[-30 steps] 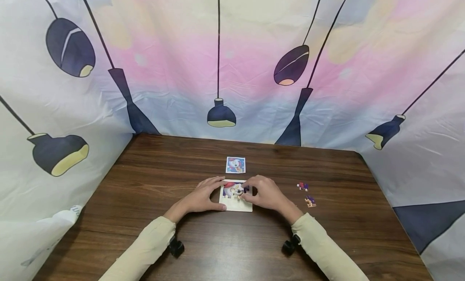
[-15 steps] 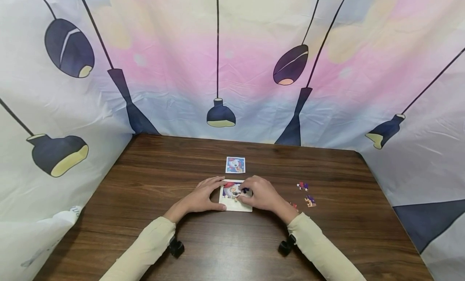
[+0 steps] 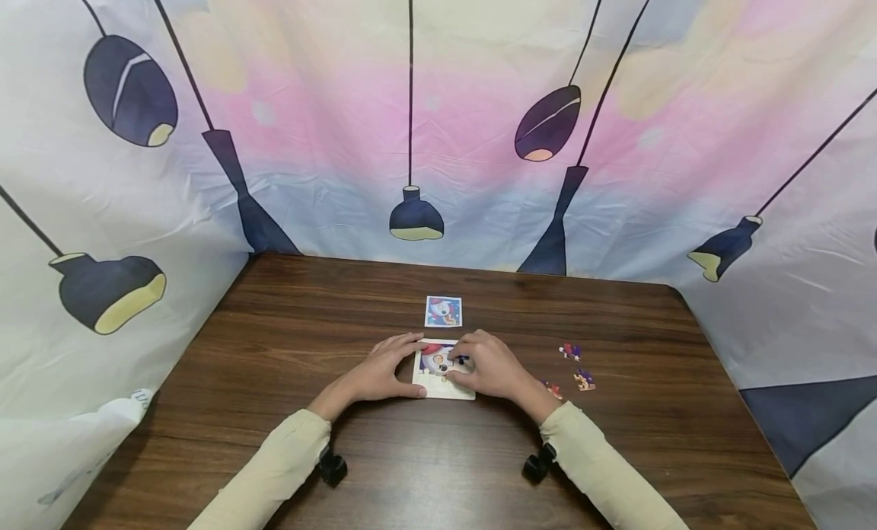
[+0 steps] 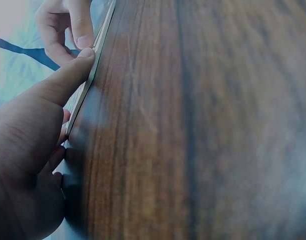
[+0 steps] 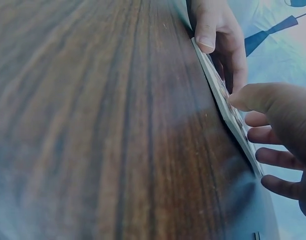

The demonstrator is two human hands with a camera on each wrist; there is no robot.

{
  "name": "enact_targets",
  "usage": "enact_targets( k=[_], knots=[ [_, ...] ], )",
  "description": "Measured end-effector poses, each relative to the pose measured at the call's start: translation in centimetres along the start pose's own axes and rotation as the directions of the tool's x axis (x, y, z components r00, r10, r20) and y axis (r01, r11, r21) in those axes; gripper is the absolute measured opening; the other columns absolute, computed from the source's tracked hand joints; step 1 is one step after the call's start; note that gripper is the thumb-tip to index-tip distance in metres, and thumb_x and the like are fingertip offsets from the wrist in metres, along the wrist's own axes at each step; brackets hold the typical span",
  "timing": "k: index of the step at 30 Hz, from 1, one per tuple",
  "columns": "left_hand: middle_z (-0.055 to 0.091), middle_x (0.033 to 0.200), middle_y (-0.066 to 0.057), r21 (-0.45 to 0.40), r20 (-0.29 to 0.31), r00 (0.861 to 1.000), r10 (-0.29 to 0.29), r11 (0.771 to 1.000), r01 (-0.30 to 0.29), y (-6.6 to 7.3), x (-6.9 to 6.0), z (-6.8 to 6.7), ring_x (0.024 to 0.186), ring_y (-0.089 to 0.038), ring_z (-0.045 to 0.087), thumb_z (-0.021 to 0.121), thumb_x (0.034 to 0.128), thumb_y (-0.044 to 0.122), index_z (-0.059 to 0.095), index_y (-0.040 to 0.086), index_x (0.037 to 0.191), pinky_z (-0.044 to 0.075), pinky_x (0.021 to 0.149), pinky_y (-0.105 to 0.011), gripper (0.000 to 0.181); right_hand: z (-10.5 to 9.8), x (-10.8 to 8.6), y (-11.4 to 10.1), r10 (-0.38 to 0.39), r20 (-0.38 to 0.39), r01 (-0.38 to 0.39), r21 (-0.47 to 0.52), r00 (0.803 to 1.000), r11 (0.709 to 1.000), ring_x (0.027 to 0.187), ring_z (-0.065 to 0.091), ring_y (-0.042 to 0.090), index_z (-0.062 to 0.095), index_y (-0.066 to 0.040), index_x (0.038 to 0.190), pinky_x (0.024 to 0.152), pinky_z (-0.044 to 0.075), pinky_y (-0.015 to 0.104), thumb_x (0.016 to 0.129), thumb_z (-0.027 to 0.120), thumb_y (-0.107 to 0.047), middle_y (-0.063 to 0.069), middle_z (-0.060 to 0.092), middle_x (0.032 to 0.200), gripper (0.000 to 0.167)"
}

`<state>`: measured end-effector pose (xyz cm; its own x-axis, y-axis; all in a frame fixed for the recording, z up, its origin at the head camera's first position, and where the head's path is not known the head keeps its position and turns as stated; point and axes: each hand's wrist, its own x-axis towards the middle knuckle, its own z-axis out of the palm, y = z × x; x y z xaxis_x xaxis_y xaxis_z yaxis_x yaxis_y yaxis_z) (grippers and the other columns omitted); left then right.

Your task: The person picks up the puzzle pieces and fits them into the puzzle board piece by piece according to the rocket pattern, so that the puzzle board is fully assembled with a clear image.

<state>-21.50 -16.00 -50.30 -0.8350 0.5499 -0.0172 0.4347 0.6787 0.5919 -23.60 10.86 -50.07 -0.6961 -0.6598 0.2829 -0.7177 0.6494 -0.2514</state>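
Puzzle board: We see the pale board (image 3: 426,387) flat on the table (image 3: 308,301), between the two hands, with part of a picture filled in and a bare strip on its near side.
Left hand: This hand (image 3: 387,370) is spread wide; its thumb touches the board's near left corner and its fingers rest by the far left corner.
Right hand: This hand (image 3: 499,366) is over the board's right side. Its thumb and finger bend, and we think they pinch a puzzle piece (image 3: 452,365), partly hidden under them.
Step now: We guess it is fitting that piece beside the filled part.
Next move: It calls for lining up the bumps, then a push down flat, while the left hand keeps the board still.
Loose pieces: Right of the right hand we see a far piece (image 3: 570,352), a tan and purple piece (image 3: 585,380) nearer, and a red piece (image 3: 552,391) just beside the wrist.
Picture card: The little card (image 3: 444,311) lies just past the board's far edge.
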Motion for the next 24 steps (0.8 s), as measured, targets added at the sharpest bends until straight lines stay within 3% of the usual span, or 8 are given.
enact_targets(
  k=[10,24],
  knots=[
    [0.030,0.166,-0.007,-0.007,-0.001,1.000,-0.005,1.000,0.005,-0.21,-0.01,0.17,0.154,-0.035,0.021,0.077,0.0854,0.059,0.041,0.015,0.158,0.014,0.121,-0.064,0.092,0.21,0.13,-0.12,0.007,0.003,-0.007,0.018,1.000,1.000,0.104,0.059,0.016,0.081,-0.022,0.104,0.090,0.053,0.036,0.086,0.080,-0.048,-0.002,0.070,0.114,0.032],
    [0.030,0.166,-0.008,-0.007,0.001,1.000,0.000,1.000,0.000,-0.20,0.04,0.14,0.155,-0.035,0.020,0.077,0.0858,0.058,0.041,0.013,0.158,0.015,0.121,-0.064,0.092,0.21,0.38,-0.39,0.042,0.029,-0.042,0.020,0.999,0.999,0.105,0.058,0.018,0.081,-0.022,0.105,0.089,0.052,0.039,0.087,0.079,-0.046,-0.001,0.070,0.117,0.030]
  ],
)
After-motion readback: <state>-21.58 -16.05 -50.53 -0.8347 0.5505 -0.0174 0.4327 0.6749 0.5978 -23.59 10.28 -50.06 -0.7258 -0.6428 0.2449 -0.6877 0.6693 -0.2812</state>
